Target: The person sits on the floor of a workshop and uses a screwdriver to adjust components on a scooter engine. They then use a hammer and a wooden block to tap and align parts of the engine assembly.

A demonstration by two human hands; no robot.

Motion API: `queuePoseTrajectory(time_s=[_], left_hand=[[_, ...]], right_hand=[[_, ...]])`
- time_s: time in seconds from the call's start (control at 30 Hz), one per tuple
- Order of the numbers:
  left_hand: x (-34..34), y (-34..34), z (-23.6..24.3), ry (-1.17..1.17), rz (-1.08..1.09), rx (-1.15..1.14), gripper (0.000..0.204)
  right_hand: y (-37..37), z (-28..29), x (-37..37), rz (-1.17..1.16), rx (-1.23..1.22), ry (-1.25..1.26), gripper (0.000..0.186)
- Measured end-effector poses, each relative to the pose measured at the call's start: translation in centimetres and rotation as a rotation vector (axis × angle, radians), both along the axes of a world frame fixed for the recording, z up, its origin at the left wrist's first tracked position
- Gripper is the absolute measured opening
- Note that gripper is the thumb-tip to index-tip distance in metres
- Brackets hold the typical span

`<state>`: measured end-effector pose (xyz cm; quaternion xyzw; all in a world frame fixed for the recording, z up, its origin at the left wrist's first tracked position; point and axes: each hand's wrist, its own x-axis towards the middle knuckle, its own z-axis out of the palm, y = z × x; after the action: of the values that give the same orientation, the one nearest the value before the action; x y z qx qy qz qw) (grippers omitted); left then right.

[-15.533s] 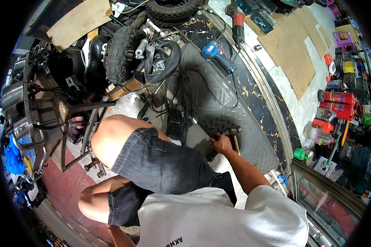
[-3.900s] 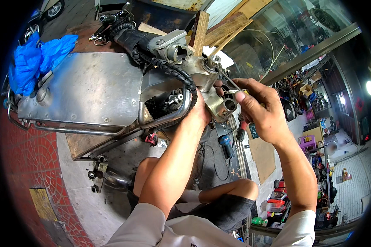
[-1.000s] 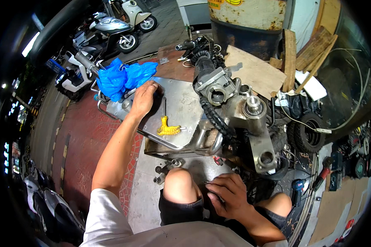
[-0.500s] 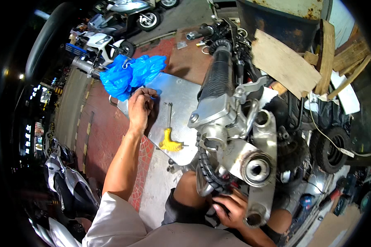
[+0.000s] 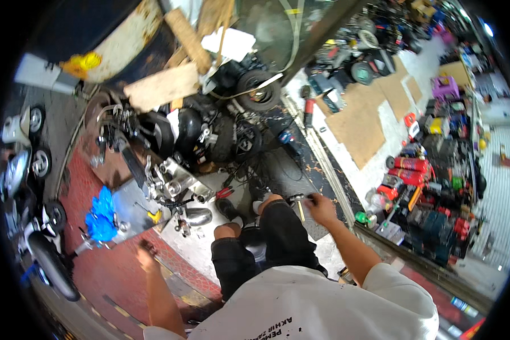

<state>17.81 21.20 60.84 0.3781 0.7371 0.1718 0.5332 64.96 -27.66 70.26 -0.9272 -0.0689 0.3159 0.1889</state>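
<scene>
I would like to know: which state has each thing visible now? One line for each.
Left hand: raised, blurred; no held object visible
Hammer: handle pointing down the picture
Right hand: close to hammer; touching unclear
Yellow-handled tool: lying on metal panel
Blue plastic bag: crumpled
Red-handled pliers: lying on floor
Scooters: parked

Dark printed capitals slant in rows on the white shirt, near. At the far left, a yellow sticker marks the rusty container — too blurred to read. Red cylinders at right carry pale markings — illegible too.
</scene>
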Motion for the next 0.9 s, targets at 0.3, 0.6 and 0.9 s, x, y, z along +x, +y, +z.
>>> queuePoseTrajectory(time_s=[0.3,0.6,0.9], left_hand=[[6.9,-9.5,5.3,0.167,-0.380,-0.457,0.038],[25.0,-19.1,11.3,0.247,-0.562,-0.411,0.041],[57.5,-34.2,20.0,0.337,-0.759,-0.260,0.041]], right_hand=[[-41.9,6.9,-15.2,-1.146,-0.569,0.252,0.055],[-40.1,-0.7,7.6,-0.954,0.118,0.234,0.046],[-52.4,-3.7,21.9,-1.241,0.613,0.422,0.043]])
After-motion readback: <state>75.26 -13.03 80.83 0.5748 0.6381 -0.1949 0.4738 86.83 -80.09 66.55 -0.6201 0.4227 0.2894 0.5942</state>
